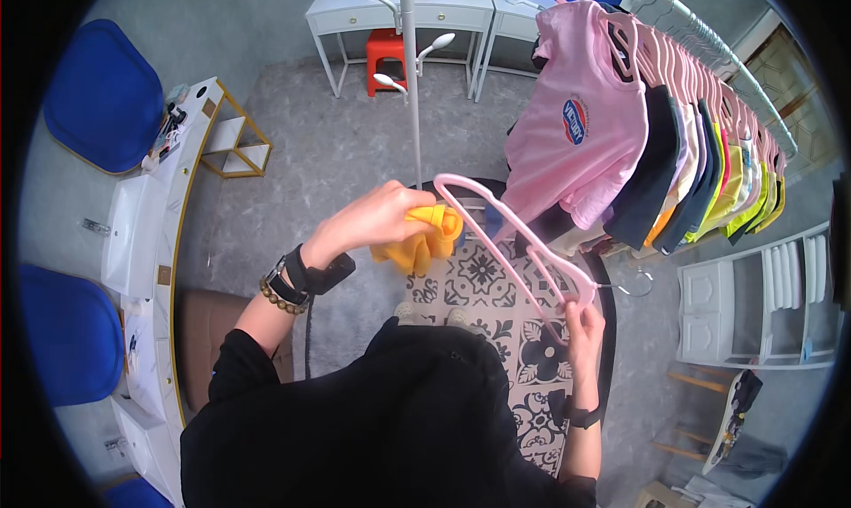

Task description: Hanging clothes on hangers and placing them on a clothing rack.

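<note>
A bunched yellow garment (419,249) hangs from my left hand (382,219), its upper edge gathered between thumb and fingers. My right hand (584,332) grips a pink plastic clothes hanger (515,225) near its neck. The hanger is tilted, with its metal hook (635,285) pointing right and one arm end close beside the yellow garment. Whether hanger and cloth touch, I cannot tell. A pink T-shirt (585,109) with a printed chest badge hangs at the near end of the rack, just beyond the hanger.
A white clothes rail (731,56) carries many garments on pink hangers at right. A white pole stand (411,109) with branching pegs rises ahead. Behind it are a red stool (385,62) and a white desk (399,17). A sink counter (193,169) runs along the left; a patterned mat (482,275) lies below.
</note>
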`<state>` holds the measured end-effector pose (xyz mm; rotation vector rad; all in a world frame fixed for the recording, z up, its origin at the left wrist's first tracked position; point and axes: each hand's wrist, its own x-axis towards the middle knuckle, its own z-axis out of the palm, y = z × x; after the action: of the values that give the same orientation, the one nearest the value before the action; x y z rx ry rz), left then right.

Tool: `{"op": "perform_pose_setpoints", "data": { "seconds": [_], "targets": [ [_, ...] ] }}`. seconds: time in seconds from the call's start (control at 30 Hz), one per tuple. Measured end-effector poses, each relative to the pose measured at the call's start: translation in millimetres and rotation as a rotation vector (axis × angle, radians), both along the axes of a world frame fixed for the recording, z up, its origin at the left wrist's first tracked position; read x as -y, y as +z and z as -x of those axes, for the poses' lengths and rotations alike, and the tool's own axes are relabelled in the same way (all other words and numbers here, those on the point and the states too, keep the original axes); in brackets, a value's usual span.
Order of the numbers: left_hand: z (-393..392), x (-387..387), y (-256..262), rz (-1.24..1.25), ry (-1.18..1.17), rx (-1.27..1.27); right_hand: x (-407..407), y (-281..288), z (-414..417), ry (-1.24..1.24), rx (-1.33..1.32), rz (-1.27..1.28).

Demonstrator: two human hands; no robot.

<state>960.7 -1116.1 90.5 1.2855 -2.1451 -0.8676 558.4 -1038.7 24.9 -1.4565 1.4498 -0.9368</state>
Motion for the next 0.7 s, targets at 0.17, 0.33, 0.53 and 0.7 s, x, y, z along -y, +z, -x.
{"op": "perform_pose_setpoints", "data": {
  "seconds": [0.17,0.33,0.53,0.7],
  "targets": [
    [12,-5,23,0.03,0.013,0.066,-10,-29,36,-0.037,0.004,-0.018],
    [29,-10,44,0.072,0.01,0.133,-2,-57,44,0.029,0.065,0.066],
    [39,-16,61,0.097,0.006,0.276,5,-66,47,0.052,0.104,0.087],
    [41,-26,67,0.042,0.0,0.337,4,-70,57,0.069,0.116,0.08]
  ]
}}
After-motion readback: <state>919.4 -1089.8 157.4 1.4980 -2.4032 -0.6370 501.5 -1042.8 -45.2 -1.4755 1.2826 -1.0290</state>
